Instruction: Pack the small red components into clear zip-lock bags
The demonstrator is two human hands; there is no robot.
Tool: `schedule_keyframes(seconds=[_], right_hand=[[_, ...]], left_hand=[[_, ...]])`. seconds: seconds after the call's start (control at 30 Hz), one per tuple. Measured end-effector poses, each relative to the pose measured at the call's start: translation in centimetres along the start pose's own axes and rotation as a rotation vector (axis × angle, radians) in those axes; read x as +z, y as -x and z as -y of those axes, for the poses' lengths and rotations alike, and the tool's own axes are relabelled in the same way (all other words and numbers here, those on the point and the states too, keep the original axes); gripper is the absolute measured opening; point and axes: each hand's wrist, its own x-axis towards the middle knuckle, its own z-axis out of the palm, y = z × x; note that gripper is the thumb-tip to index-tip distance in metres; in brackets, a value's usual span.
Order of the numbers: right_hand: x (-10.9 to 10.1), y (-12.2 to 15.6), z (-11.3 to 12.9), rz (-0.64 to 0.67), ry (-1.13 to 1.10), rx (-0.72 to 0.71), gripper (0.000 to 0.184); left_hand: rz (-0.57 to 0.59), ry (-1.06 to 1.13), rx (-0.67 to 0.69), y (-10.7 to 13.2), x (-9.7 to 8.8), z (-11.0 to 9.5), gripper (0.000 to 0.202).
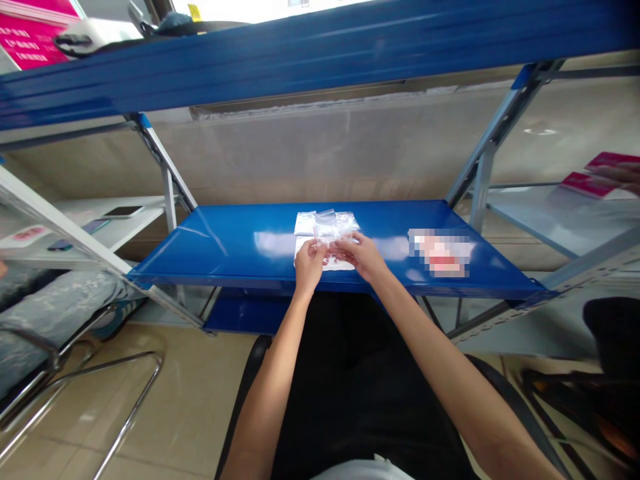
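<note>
My left hand and my right hand meet above a blue steel shelf, with their fingers pinching a small clear plastic bag from either side. Under the hands lies a white paper or card sheet, partly hidden by them and by the bag. To the right of my right hand, a pixel-blurred pinkish-white item rests on the shelf, not touching either hand. Its details cannot be made out.
A co-worker's hand holds pink cards on a pale shelf at the right. A phone lies on a white shelf at the left, beside a seated person's jeans-clad leg. A blue shelf beam crosses overhead.
</note>
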Motion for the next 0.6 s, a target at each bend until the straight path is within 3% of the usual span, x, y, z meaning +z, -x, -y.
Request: schedule_keyframes(seconds=[0.13,0.3,0.43,0.53,0.6], right_hand=[[-1.2,0.9,0.7,-0.006,0.102,-0.011,0.047],[-3.4,0.6,2.4,0.015,0.245,-0.013,0.041],[-3.7,0.0,2.1,-0.016,0.205,-0.031,0.044],[-3.1,-0.7,1.2,-0.083,0.099,-0.081,0.051],[-2.8,-1.5,0.7,-0.113,0.094,-0.120,0.055]], left_hand=[[0.047,0.074,-0.067,-0.2,-0.3,-0.8,0.019],[0.166,0.058,-0.082,-1.0,-1.2,-2.5,0.017],[0.071,0.086,-0.112,-1.3,0.1,-2.9,0.032],[0.161,0.021,-0.153,-1.6,1.2,-2.6,0.043],[0.215,-0.017,-0.157,-2.3,1.6,-2.4,0.040]])
